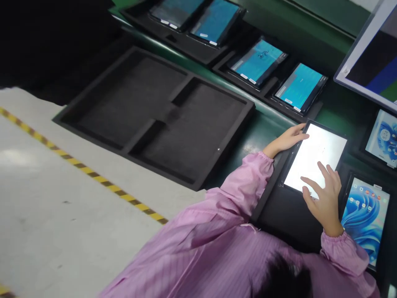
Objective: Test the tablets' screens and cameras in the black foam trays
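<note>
A tablet with a bright white screen (319,153) lies tilted on a black foam tray (279,211) at the right. My left hand (289,138) grips its upper left edge, the thumb resting on the front. Over the lower part of the screen is my right hand (325,192), its fingers spread and nothing held; whether a fingertip touches the glass cannot be made out. Just right of my right hand, another tablet (367,215) shows a blue swirl wallpaper with icons.
Blue-screened tablets (299,87) sit in foam trays along the back. A large foam tray (182,109) with bare compartments lies left of my left arm. A monitor (372,54) stands upper right, above another tablet (383,136). Yellow-black tape (93,174) crosses the floor.
</note>
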Motion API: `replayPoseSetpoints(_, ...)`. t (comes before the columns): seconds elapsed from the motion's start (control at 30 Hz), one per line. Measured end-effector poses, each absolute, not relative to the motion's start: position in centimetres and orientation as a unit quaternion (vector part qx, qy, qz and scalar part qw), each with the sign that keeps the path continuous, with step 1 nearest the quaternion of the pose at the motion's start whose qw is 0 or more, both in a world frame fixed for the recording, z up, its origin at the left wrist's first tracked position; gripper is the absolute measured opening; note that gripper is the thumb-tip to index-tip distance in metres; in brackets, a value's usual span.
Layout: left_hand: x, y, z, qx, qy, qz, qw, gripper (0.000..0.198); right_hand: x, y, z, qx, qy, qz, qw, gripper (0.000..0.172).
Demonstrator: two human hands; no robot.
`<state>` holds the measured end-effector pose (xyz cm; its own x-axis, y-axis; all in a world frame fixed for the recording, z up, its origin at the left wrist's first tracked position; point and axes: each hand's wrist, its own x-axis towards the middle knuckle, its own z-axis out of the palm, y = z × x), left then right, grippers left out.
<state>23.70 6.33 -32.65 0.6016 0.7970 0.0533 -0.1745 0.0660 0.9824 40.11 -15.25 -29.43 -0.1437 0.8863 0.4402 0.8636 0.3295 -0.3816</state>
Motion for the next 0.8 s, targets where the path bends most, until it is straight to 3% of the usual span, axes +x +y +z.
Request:
replayPoseSetpoints(0.53,23.58,6.83,-32.77,0.596,0.239,0.339,0.687,0.073,39.50,-15.39,-29.61,-0.566,-0.776,0.053,0.274,0.026)
replayPoseSetpoints(0.7,23.63,6.90,-33.08,0.590,0.249,0.340,0.689,0.075,39.17,-15.49,-29.45,-0.543,-0.805,0.075,0.226,0.023)
replayPoseSetpoints(0.8,23.86,6.80,-33.27,0.580,0.245,0.345,0.696,0.075,39.36,-15.83,-29.51,-0.539,-0.803,0.058,0.247,0.024)
